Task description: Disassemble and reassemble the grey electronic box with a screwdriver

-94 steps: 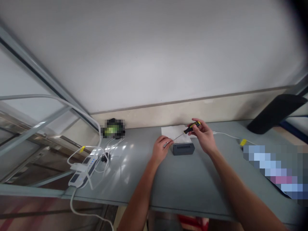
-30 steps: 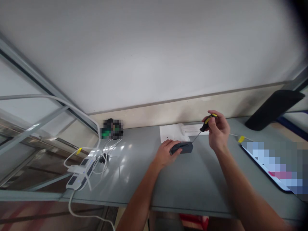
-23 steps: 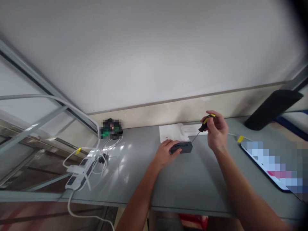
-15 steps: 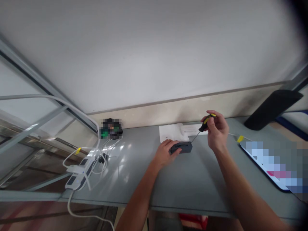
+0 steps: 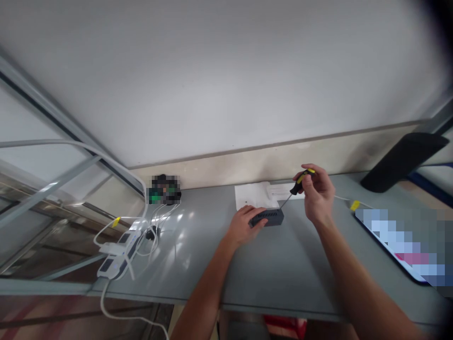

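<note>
A dark, slotted box [image 5: 273, 217] rests on the grey table [image 5: 269, 269], a little right of the middle. Its left end is in the grip of my left hand [image 5: 246, 225], fingers over the top and thumb along the front. My right hand [image 5: 318, 192] is closed round the black and yellow handle of a screwdriver [image 5: 300, 183]. The screwdriver slants down to the left, and its tip is at the box's top right end; whether it sits in a screw cannot be seen. Just behind the box lie white papers [image 5: 252, 195].
A white power strip [image 5: 118, 257] with cables lies at the left, near a black plug [image 5: 153, 233] and a blurred-out dark object [image 5: 164, 190]. A tablet-like screen [image 5: 403, 245] and a black cylinder-like object [image 5: 399, 163] are at the right. Metal frame bars stand left.
My right hand and the screwdriver have shifted slightly left, with the tip a little closer in over the box. My left hand keeps its grip on the box.
</note>
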Tool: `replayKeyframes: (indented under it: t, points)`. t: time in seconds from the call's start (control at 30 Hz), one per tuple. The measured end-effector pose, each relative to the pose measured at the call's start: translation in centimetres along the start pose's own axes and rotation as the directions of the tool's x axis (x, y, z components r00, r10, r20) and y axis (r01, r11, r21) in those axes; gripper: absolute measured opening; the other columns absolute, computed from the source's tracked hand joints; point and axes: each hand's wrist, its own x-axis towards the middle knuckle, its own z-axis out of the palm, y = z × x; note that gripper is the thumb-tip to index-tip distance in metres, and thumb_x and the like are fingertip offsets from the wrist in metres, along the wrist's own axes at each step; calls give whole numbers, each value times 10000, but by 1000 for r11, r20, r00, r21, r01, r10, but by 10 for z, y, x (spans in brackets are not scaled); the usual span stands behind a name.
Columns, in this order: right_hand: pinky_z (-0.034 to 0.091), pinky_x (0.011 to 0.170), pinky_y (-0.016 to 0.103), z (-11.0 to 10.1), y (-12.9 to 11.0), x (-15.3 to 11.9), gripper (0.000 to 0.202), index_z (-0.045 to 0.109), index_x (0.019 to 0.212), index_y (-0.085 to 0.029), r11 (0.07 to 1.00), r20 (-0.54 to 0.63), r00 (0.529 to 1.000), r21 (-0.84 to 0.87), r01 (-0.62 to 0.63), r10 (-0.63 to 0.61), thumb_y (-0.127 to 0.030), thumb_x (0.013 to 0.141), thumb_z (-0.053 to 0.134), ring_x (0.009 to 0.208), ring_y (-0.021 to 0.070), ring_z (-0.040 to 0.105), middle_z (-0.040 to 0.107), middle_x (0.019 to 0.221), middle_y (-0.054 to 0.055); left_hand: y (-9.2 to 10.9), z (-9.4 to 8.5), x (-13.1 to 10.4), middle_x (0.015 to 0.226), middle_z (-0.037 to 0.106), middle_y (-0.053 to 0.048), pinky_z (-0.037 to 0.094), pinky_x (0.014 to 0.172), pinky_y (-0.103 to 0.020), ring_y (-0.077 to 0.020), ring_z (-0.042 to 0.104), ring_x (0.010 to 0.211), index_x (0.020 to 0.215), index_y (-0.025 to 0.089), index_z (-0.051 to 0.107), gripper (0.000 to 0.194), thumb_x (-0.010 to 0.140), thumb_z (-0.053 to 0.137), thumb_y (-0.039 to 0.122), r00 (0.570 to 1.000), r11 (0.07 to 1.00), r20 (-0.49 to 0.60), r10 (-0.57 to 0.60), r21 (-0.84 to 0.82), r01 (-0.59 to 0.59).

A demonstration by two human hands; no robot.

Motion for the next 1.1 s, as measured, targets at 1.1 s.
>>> replayKeyframes:
  t: [1.1]
  points:
    - [394, 547, 290, 12, -23, -5, 268, 556, 1061, -344, 916, 361, 910, 255, -309, 206, -544, 918, 664, 540, 133, 387, 424, 679, -48, -1, 0, -1, 1061, 730, -84, 574, 953, -385, -215, 673, 1006, 1267, 237, 698, 339, 994, 618, 421, 1000, 1000, 9, 14, 3, -14]
